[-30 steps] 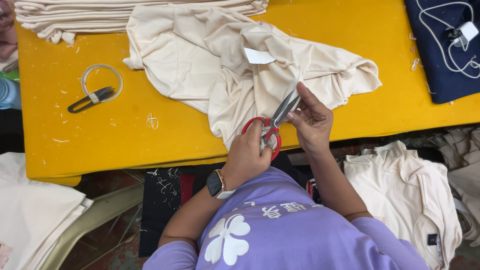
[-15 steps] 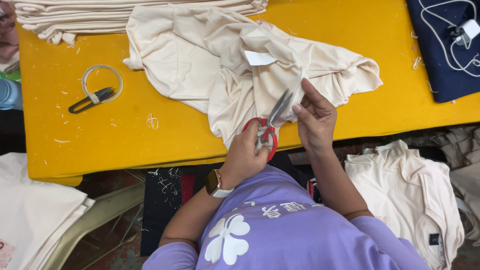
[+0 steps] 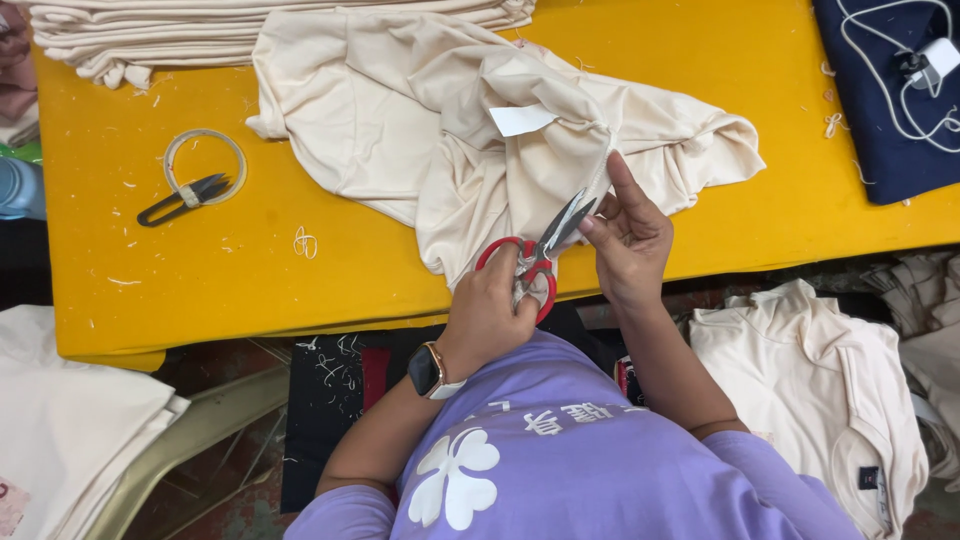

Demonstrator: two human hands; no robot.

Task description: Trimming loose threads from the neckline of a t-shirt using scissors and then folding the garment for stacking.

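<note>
Head view: left hand point(image 3: 492, 312) grips red-handled scissors point(image 3: 535, 252), blades now parted wider than half-second ago; right hand point(image 3: 628, 232) pinches cream garment point(image 3: 440, 130) edge over yellow desk point(image 3: 200, 290) front, cut apparently underway.

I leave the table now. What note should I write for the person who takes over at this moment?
Left hand: closed on the red-handled scissors, blades slightly open at the cloth edge.
Right hand: pinches the edge of the cream garment beside the blades, index finger raised.
Things: the garment lies crumpled on the yellow table; folded cream stack at the far edge; black thread snips to the left.
Done: loose thread bits lie on the table.
Left: whether this edge is finished cannot be told.
</note>
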